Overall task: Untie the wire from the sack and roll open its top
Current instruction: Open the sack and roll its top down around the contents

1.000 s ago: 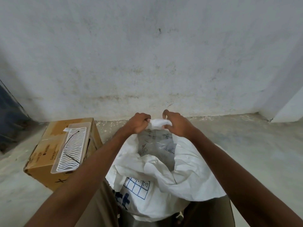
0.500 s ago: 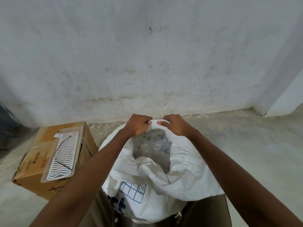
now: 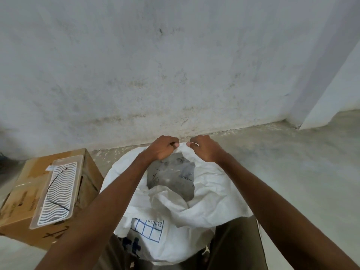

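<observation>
A white woven sack (image 3: 210,195) with blue printed squares stands on the floor between my legs, its mouth open. A clear printed plastic liner (image 3: 171,178) shows inside. My left hand (image 3: 162,148) and my right hand (image 3: 204,149) both grip the far rim of the sack, close together, knuckles up, with the cloth bunched between them. The near rim is folded and slumped toward me. A thin black wire (image 3: 56,187) lies loose on a tray to the left, apart from the sack.
A cardboard box (image 3: 23,203) sits on the floor at the left, touching the sack's side. On it lies a clear plastic tray (image 3: 58,193) with a wavy pattern. A stained white wall (image 3: 175,65) rises just beyond the sack. Bare concrete floor (image 3: 292,172) stretches to the right.
Both hands have moved away from me with the far rim, pulling it outward and down. The sack's mouth is wider and more of the liner shows.
</observation>
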The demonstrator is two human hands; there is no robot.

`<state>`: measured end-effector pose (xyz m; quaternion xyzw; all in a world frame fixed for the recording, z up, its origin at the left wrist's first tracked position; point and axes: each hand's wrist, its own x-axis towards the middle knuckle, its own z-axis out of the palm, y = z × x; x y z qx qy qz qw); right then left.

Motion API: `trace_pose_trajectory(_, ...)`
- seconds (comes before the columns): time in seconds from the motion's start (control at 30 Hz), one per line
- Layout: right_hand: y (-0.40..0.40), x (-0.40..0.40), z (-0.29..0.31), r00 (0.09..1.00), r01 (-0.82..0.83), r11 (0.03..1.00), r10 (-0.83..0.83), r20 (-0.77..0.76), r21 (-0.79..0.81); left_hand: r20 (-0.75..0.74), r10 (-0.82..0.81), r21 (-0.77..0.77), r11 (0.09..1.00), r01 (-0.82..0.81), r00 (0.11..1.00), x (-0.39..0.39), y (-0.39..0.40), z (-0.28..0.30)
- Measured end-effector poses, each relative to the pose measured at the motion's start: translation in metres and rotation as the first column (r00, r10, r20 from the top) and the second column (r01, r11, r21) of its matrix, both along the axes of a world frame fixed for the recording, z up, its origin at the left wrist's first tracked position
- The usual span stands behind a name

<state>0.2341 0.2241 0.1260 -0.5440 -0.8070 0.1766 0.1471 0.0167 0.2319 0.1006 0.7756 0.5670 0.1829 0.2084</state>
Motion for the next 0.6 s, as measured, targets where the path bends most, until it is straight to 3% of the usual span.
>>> trace_pose_trajectory(0.1, -0.006, 0.011, -0.004, 0.997, 0.051, 0.999, -0.05, 0.059, -0.018, -0.107, 0.12, 0.054, 0.992, -0.115, 0.987, -0.006, 0.004, 0.008)
trace_pose_trajectory(0.2, -0.008, 0.019, -0.016, 0.995, 0.062, 0.993, -0.069, -0.071, -0.099, -0.134, 0.158, -0.025, 0.986, -0.163, 0.978, -0.007, 0.008, 0.006)
trace_pose_trajectory(0.33, -0.007, 0.016, -0.007, 0.966, 0.12, 0.984, -0.146, -0.215, -0.131, -0.129, -0.026, -0.054, 0.998, 0.019, 0.991, 0.012, -0.002, 0.008)
trace_pose_trajectory(0.47, -0.002, 0.013, 0.009, 0.946, 0.043, 0.96, -0.129, -0.297, -0.278, -0.158, -0.158, 0.087, 0.981, 0.173, 0.975, 0.026, -0.006, 0.014)
trace_pose_trajectory(0.6, -0.012, 0.017, 0.008, 0.965, 0.048, 0.974, -0.103, -0.242, -0.223, -0.041, 0.0, 0.009, 1.0, 0.001, 0.999, 0.022, -0.002, 0.017)
